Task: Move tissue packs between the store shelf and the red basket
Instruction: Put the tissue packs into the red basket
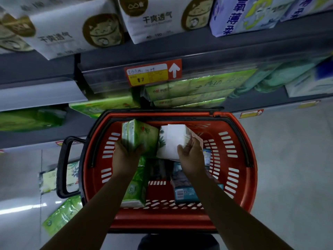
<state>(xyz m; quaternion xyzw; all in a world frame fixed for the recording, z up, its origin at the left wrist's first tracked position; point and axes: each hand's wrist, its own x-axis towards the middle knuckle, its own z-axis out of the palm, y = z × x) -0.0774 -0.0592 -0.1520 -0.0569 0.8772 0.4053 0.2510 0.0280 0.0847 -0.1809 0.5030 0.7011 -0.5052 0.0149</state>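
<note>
The left hand point(126, 154) is closed round the near end of a green tissue pack point(142, 136), its fingers wrapped over the pack's left edge. The right hand point(191, 156) grips a white tissue pack point(173, 141), with the fingers curled over the right side and the thumb on the near face. Both packs are held side by side, touching, above the far half of the red basket point(232, 159).

The grey store shelf point(216, 49) fills the upper part of the view. Large white packs with a cat emblem point(72, 27) sit on its upper level beside a blue and purple pack point(243, 15). Flat green packs point(194, 89) are stacked on the level below. An orange and yellow price tag point(153, 73) with a white arrow is fixed to the shelf edge.

The basket stands on a pale floor point(288, 159) against the shelf foot, its black handle point(62, 166) sticking out to the left. Inside it lie another green pack point(137, 188) on the left and a teal pack point(185, 192) on the right. On the floor left of the basket lie a green pack point(61, 215) and a pale pack point(50, 177).

Both bare forearms reach forward and down from the bottom corners, converging over the basket.
</note>
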